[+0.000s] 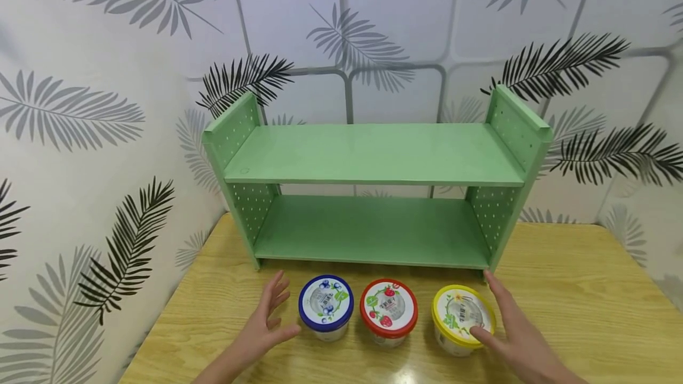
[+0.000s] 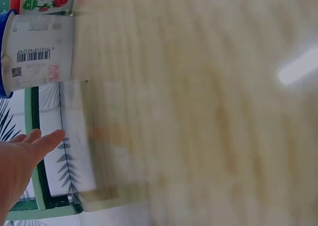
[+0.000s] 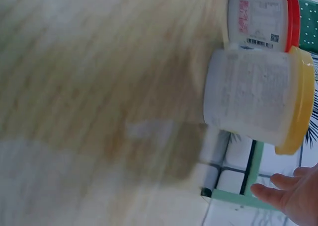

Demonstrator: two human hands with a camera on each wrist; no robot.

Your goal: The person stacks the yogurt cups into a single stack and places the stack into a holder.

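Three round tubs stand in a row on the wooden table. The blue-lidded tub (image 1: 326,303) is on the left, the red-lidded tub (image 1: 389,309) in the middle, the yellow-lidded tub (image 1: 462,316) on the right. My left hand (image 1: 267,325) is spread beside the blue-lidded tub, with a gap to it in the left wrist view. At the right side of the yellow-lidded tub, my right hand (image 1: 509,328) has its fingers apart, the thumb overlapping the lid's edge in the head view. Whether that thumb touches is unclear; the right wrist view shows the fingers (image 3: 271,193) apart from the tub.
Behind the tubs stands a green two-tier shelf (image 1: 373,153) with perforated side panels. Its lower board (image 1: 373,230) lies just beyond the lids. A leaf-patterned wall (image 1: 96,194) borders the wooden table (image 1: 581,289) at the back and left.
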